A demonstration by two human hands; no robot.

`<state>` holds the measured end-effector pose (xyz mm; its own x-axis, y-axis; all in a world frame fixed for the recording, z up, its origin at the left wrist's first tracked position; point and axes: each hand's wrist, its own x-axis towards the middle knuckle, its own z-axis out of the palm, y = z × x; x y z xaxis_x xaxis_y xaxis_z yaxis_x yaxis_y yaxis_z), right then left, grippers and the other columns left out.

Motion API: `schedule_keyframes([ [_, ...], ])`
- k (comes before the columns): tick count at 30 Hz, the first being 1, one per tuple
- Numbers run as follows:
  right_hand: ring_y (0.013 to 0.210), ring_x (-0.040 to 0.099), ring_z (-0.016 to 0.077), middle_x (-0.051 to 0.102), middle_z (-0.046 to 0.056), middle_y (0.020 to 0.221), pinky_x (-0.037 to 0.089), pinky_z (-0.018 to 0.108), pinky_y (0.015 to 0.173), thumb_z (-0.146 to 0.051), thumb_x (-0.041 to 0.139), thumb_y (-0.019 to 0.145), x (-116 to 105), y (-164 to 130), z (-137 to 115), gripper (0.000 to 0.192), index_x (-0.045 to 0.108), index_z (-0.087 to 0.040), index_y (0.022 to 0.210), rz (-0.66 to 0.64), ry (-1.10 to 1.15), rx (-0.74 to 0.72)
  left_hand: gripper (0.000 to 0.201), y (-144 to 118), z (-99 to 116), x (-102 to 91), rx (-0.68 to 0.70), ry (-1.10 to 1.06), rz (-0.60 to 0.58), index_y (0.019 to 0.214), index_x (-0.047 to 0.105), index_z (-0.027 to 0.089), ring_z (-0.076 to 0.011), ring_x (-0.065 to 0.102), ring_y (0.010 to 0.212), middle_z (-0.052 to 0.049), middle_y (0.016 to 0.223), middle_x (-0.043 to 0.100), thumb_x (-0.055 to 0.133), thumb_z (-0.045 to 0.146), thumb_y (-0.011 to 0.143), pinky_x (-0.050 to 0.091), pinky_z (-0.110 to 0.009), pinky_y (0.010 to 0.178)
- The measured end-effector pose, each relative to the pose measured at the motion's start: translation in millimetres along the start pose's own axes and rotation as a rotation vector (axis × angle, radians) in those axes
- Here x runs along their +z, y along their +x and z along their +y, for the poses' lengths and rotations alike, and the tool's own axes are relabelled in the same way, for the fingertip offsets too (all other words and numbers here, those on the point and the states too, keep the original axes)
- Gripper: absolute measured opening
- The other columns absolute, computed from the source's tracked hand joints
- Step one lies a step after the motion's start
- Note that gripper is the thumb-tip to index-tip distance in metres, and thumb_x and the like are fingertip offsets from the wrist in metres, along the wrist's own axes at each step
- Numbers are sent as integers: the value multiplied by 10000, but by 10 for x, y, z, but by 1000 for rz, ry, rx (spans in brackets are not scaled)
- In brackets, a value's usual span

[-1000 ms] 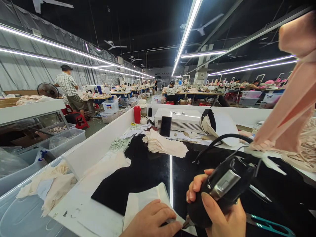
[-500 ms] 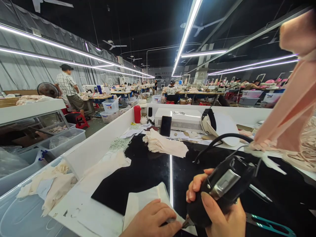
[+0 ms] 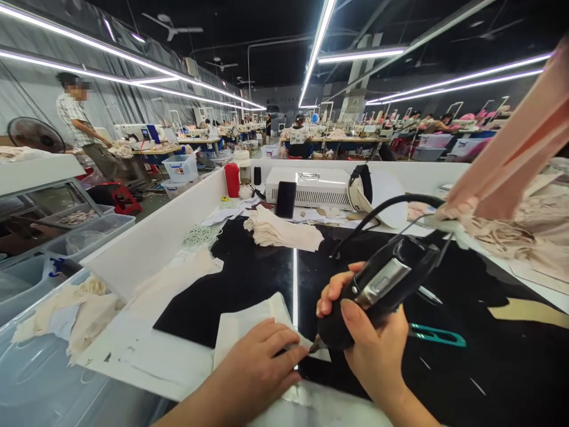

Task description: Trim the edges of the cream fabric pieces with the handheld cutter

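My right hand (image 3: 368, 332) is wrapped round a black corded hand tool (image 3: 382, 284) with a metal plate on its side. The pointed metal tip (image 3: 316, 344) aims down at the edge of a white fabric piece (image 3: 249, 320) on the black work surface (image 3: 200, 308). My left hand (image 3: 267, 350) lies on that fabric with fingers stretched out, its index fingertip close beside the tip. Whether the tip touches the cloth I cannot tell. Farther back sits a stack of cream fabric pieces (image 3: 284, 230). A teal thread snipper (image 3: 438, 335) lies right of my right hand.
A pink fabric strip (image 3: 498, 142) hangs at the right, near the black cable (image 3: 377, 216). Behind stand a white vented box (image 3: 311, 187), a phone (image 3: 285, 199) and a red cup (image 3: 232, 180). Cloth scraps (image 3: 84, 314) lie left. A person (image 3: 82, 118) stands beyond.
The camera view has tilted down and turned slightly right, so more of the near table shows. Both hands, the tool and the fabric keep nearly the same arrangement.
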<state>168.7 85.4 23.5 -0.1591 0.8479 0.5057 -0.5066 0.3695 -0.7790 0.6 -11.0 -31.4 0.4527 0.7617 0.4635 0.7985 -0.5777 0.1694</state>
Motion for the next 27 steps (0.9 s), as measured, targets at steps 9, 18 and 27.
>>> schedule_keyframes([
  [9, 622, 645, 126, 652, -43, 843, 570, 279, 593, -369, 815, 915, 81, -2, -34, 343, 595, -299, 1169, 19, 18, 9, 297, 14, 16, -94, -6, -33, -47, 1353, 628, 145, -269, 696, 1161, -118, 1235, 718, 526, 288, 1114, 549, -504, 1128],
  [18, 612, 642, 124, 658, -40, 829, 574, 274, 579, -347, 792, 934, 93, -16, -29, 308, 596, -296, 1167, 17, 7, -11, 295, 2, 27, -111, -7, -23, -55, 1345, 631, 148, -268, 696, 1166, -116, 1234, 717, 504, 293, 1122, 554, -514, 1127],
  [27, 613, 651, 134, 652, -42, 819, 584, 282, 582, -336, 819, 911, 5, -3, -113, 343, 600, -285, 1170, 62, -3, -6, 251, 7, 13, -111, -9, -7, -35, 1301, 653, 162, -252, 692, 1151, -112, 1226, 716, 551, 279, 1104, 565, -469, 1114],
])
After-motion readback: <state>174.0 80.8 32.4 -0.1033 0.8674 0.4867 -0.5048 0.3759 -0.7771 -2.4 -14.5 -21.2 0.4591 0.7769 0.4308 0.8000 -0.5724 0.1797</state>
